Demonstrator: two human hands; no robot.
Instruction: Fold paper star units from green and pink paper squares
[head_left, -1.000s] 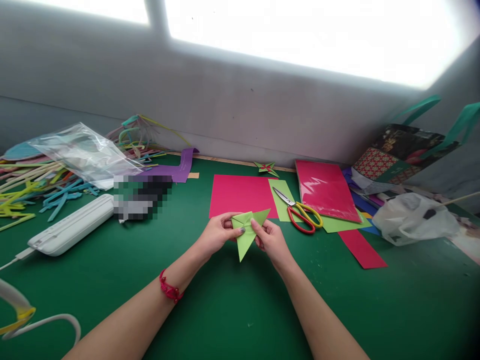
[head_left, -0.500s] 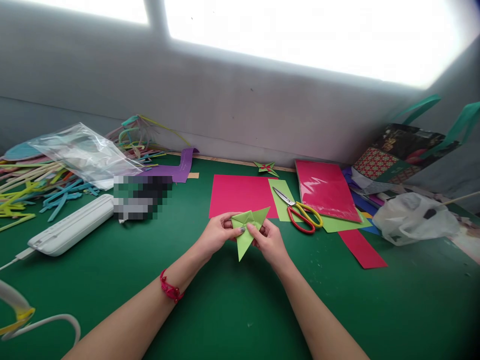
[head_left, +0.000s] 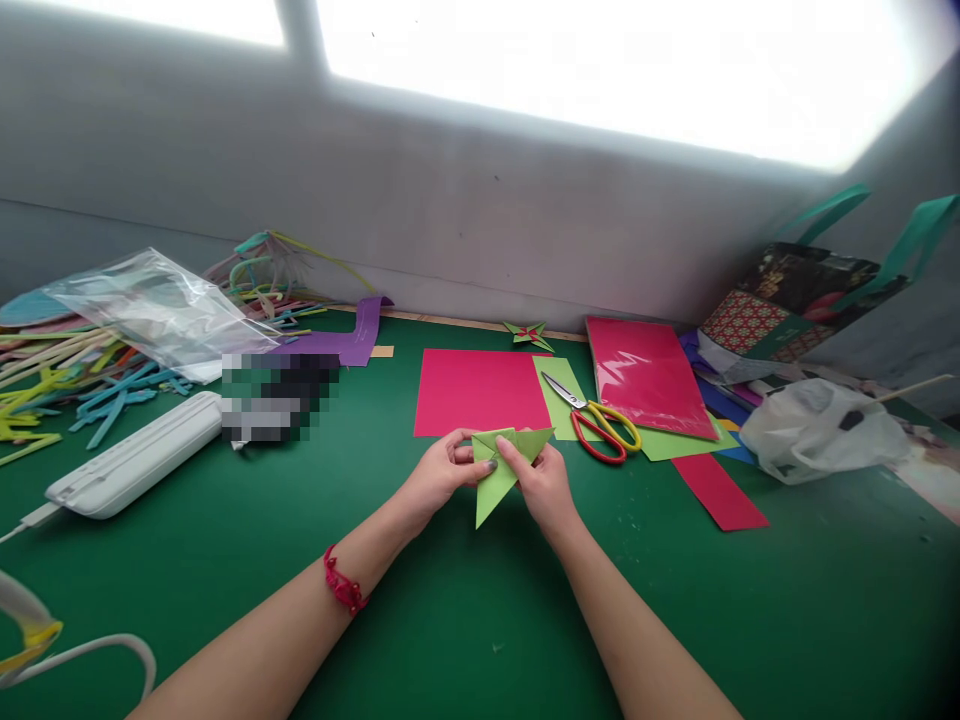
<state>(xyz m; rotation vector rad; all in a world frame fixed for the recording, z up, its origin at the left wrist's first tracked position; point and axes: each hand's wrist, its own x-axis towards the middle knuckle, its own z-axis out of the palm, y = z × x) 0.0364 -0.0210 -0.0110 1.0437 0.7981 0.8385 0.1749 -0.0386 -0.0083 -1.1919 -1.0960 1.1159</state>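
A folded piece of light green paper (head_left: 493, 488) is held between both hands above the green table, one pointed corner toward me and another out to the right. My left hand (head_left: 441, 476) pinches its left side, thumb on top. On the right part, my right hand (head_left: 545, 488) grips it with the thumb pressed on the upper folds; the fingers beneath are partly hidden. Just beyond my hands lies a red paper sheet (head_left: 480, 392). Scissors (head_left: 600, 420) with red and yellow handles rest to the right, on a light green strip (head_left: 561, 385). A green and red folded paper star (head_left: 529, 334) sits by the wall.
At left are a white power strip (head_left: 135, 455), a clear plastic bag (head_left: 161, 310) and colourful paper strips (head_left: 112, 400). To the right lie packaged red paper (head_left: 649, 375), a red strip (head_left: 720, 492), a white plastic bag (head_left: 817, 435) and a patterned bag (head_left: 802, 300).
The right thumb has moved up along the folds. The green paper has turned slightly, its right corner now lower and farther right. The camera view has shifted a little.
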